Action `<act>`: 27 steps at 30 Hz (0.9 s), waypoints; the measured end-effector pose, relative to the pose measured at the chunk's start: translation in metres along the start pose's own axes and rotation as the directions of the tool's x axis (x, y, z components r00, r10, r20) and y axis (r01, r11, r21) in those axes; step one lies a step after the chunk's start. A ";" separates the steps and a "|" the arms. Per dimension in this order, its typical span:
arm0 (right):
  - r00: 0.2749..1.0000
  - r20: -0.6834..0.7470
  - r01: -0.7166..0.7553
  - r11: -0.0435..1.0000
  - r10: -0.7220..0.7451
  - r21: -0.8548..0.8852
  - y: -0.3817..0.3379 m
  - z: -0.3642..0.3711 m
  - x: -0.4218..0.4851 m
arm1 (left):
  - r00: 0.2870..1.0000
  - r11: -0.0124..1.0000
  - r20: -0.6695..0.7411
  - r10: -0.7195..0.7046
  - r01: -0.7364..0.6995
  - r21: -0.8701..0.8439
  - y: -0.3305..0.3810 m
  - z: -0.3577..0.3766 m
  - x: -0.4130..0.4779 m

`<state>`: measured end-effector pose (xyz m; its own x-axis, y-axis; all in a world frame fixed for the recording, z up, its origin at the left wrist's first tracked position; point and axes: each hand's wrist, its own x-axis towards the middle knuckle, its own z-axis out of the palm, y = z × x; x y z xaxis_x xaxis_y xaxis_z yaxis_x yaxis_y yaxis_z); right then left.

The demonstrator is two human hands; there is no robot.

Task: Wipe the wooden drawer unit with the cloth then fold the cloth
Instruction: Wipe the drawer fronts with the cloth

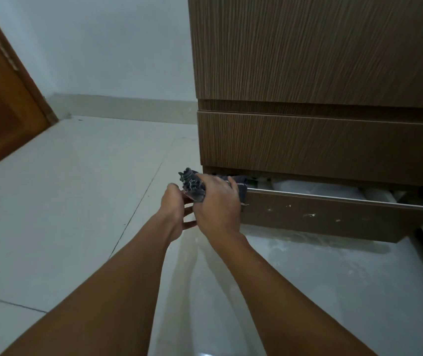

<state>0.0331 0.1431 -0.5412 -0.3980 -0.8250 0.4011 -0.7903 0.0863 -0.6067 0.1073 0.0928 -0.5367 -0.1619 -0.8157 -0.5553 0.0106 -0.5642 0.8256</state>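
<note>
Wooden drawer unit (321, 73), brown woodgrain, standing on the floor; bottom drawer (333, 219) pulled partly open, front speckled white. Dark grey cloth (191, 186), bunched, held at the drawer's left corner.

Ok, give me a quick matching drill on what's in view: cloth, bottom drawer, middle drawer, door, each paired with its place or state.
Things:
1. cloth
2. bottom drawer
3. middle drawer
4. door

States:
A. shut flush
B. pulled partly open
C. bunched in the right hand
D. far left, against the wall

Pairs: 1-C, 2-B, 3-A, 4-D
</note>
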 end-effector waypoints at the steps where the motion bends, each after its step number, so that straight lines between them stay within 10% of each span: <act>1: 0.999 0.032 -0.030 0.998 0.029 0.048 -0.005 -0.001 0.002 | 1.000 1.000 0.000 0.000 0.000 -0.002 0.000 -0.001 0.000; 5: 0.948 0.272 -0.252 0.910 0.164 0.329 -0.024 -0.011 0.011 | 1.000 1.000 0.022 -0.008 0.008 -0.019 -0.002 -0.003 0.000; 16: 0.749 0.419 -0.540 0.108 0.513 0.834 0.000 -0.054 -0.002 | 1.000 0.999 0.031 -0.002 0.001 0.036 -0.003 -0.010 0.007; 27: 0.497 0.094 -0.301 0.070 0.863 0.951 0.060 -0.140 -0.031 | 0.999 0.994 -0.017 0.033 -0.031 0.105 -0.014 0.036 -0.013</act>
<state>-0.0675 0.2520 -0.4941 -0.8357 -0.3882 -0.3885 0.5078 -0.2765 -0.8159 0.0733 0.1165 -0.5373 -0.1445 -0.8362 -0.5290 -0.0884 -0.5216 0.8486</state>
